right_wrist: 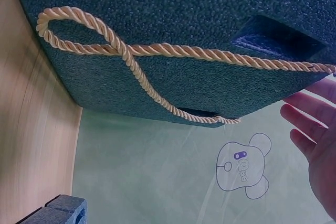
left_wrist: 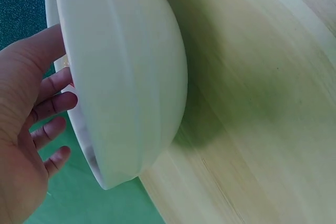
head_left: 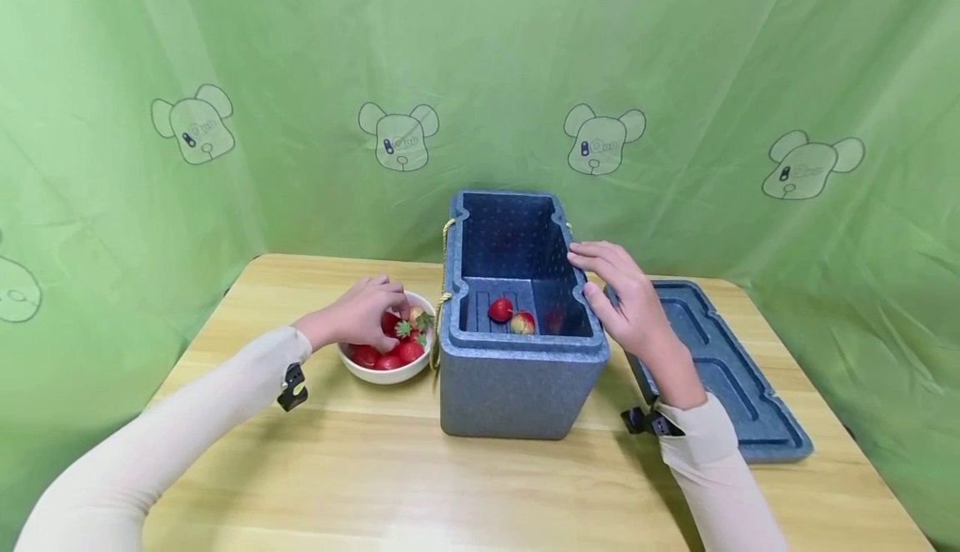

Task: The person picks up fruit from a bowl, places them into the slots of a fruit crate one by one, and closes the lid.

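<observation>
Head view: my left hand (head_left: 369,313) curves over strawberries (head_left: 410,353) in a white bowl (head_left: 386,377) left of the foam box (head_left: 517,393); whether it grips one I cannot tell. My right hand (head_left: 628,303) rests, fingers extended, on the box's right rim (head_left: 597,333); two more strawberries (head_left: 500,309) lie inside, the lid (head_left: 738,402) near the right edge of the table (head_left: 375,485)

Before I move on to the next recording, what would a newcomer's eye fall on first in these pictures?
Probably the big blue-grey box standing open on the table, with two reddish fruits on its floor. Close behind come the bright strawberries in the white bowl left of it, the left hand over them. Behind everything hangs a green curtain with bear-like faces.
</observation>
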`<action>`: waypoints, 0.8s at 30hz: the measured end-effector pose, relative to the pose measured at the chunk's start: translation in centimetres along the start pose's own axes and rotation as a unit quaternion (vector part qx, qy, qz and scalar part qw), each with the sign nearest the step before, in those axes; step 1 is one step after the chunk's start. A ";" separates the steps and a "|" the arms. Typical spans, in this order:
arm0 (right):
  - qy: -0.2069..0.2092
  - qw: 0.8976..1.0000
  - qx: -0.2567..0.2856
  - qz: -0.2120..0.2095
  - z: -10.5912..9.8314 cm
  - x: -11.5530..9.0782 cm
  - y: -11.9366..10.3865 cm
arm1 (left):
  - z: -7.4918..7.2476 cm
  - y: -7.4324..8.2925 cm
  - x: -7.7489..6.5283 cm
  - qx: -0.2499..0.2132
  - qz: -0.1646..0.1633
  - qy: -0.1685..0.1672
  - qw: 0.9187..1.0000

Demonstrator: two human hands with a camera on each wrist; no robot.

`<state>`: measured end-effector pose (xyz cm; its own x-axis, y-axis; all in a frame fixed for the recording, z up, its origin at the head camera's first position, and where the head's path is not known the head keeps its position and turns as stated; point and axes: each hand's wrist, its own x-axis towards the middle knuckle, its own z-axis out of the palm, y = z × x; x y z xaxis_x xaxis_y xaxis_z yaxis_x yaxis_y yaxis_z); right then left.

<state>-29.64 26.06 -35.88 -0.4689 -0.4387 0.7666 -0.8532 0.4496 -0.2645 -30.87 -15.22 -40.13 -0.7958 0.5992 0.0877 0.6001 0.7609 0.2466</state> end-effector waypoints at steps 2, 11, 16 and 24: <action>0.000 1.000 0.000 0.000 -0.1 0.1 0.0 | 0.1 -0.2 0.1 0.002 0.002 0.005 1.000; -0.011 1.000 0.002 0.006 -0.1 0.0 0.0 | 0.4 -0.5 0.3 0.008 0.006 0.009 1.000; -0.008 1.000 0.003 0.007 0.0 0.0 0.0 | 0.3 -0.5 0.3 0.009 0.001 0.008 1.000; -0.005 1.000 0.005 0.008 -0.1 0.0 0.0 | 0.5 -0.7 0.4 0.030 0.012 0.018 0.999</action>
<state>-29.63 26.11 -35.83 -0.4857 -0.4395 0.7556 -0.8471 0.4500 -0.2828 -31.58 -15.33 -40.77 -0.7833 0.6084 0.1273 0.6214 0.7611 0.1860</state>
